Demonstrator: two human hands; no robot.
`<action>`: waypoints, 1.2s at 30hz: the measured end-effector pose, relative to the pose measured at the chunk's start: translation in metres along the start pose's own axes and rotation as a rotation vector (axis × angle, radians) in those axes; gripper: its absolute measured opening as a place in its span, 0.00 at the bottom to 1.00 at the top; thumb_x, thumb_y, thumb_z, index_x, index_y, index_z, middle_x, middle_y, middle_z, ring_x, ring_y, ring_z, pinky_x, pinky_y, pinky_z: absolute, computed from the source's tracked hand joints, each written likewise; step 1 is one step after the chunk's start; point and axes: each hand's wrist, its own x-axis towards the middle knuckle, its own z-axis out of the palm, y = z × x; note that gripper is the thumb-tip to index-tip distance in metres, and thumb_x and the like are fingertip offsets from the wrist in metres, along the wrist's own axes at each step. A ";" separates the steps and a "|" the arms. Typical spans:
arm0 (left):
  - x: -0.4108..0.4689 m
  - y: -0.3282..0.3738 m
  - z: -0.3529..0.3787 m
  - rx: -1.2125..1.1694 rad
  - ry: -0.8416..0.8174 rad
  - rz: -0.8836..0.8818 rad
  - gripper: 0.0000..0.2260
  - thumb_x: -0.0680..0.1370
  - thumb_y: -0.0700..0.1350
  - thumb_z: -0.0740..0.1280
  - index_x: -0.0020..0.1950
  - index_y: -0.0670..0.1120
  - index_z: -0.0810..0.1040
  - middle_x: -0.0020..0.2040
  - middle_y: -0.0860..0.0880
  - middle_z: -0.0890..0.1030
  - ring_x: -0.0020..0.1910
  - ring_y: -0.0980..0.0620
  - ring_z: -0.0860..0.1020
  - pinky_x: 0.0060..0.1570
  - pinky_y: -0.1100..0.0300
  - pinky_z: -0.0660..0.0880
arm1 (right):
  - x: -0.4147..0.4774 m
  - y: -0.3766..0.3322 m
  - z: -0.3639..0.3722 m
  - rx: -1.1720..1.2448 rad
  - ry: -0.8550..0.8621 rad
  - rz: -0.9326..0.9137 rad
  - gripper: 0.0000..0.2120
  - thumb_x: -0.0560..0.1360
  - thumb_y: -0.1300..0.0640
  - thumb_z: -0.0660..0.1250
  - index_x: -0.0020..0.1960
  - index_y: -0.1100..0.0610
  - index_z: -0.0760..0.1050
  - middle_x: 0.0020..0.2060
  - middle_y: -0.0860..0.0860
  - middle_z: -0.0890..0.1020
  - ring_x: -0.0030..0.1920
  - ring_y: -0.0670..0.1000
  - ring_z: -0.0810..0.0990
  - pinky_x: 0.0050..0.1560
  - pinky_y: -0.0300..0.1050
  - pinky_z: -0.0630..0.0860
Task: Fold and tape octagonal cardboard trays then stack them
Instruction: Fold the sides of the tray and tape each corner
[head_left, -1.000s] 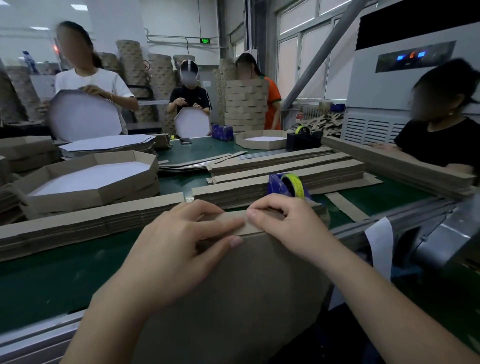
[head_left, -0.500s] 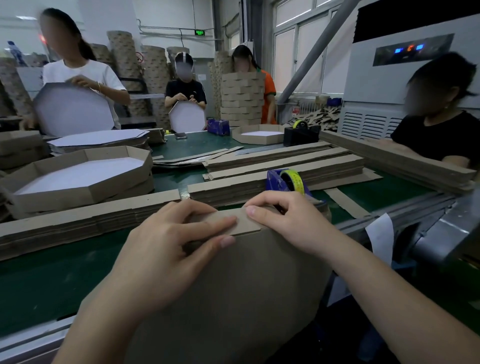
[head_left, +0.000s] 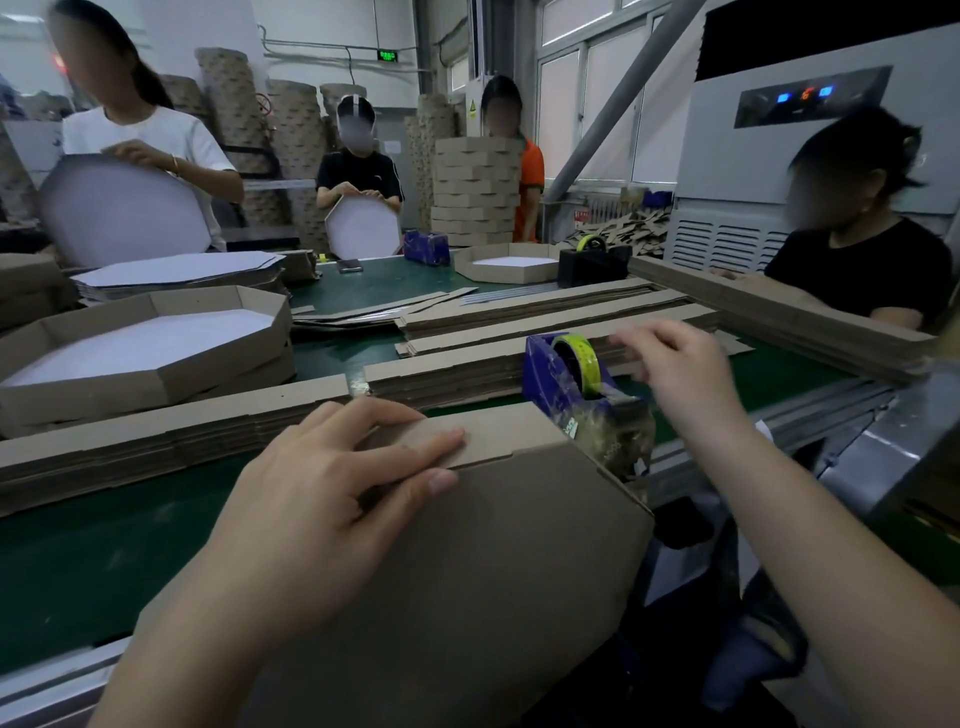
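A brown octagonal cardboard tray (head_left: 498, 561) stands on edge against the table's near side, its underside facing me. My left hand (head_left: 332, 499) holds its top rim, fingers laid over the folded flap and thumb pressed on the face below. My right hand (head_left: 675, 369) hovers above and to the right of the blue tape dispenser (head_left: 571, 395) with its yellow-green roll, fingers loosely curled and blurred; whether it holds tape is unclear.
Finished trays (head_left: 140, 353) sit stacked at the left on the green table (head_left: 93, 551). Piles of flat cardboard strips (head_left: 545, 322) cross the middle. Several other people work around the table; a second dispenser (head_left: 592, 262) and a tall tray stack (head_left: 475, 192) stand farther back.
My right hand has left the tray's top flap and moved up and right to the tape dispenser. My left hand stays pressed on the flap.
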 end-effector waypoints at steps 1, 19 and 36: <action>0.000 0.000 0.000 -0.001 -0.003 0.006 0.19 0.75 0.63 0.55 0.60 0.63 0.79 0.56 0.60 0.78 0.53 0.52 0.77 0.48 0.50 0.76 | 0.010 0.012 -0.007 -0.127 0.027 0.094 0.08 0.78 0.49 0.63 0.46 0.49 0.80 0.43 0.43 0.81 0.44 0.44 0.77 0.39 0.42 0.69; -0.001 -0.001 0.003 0.029 0.017 0.032 0.17 0.76 0.62 0.57 0.60 0.64 0.79 0.56 0.62 0.77 0.50 0.52 0.78 0.43 0.50 0.78 | 0.018 0.047 0.004 0.443 0.072 0.660 0.06 0.68 0.57 0.76 0.40 0.56 0.79 0.35 0.49 0.75 0.28 0.43 0.62 0.26 0.35 0.61; 0.005 -0.004 0.006 -0.011 0.018 0.038 0.17 0.76 0.61 0.57 0.60 0.63 0.79 0.57 0.62 0.77 0.53 0.51 0.78 0.46 0.48 0.77 | -0.026 0.070 -0.015 -0.177 0.188 0.000 0.11 0.70 0.63 0.74 0.31 0.56 0.77 0.37 0.48 0.72 0.37 0.41 0.72 0.39 0.35 0.66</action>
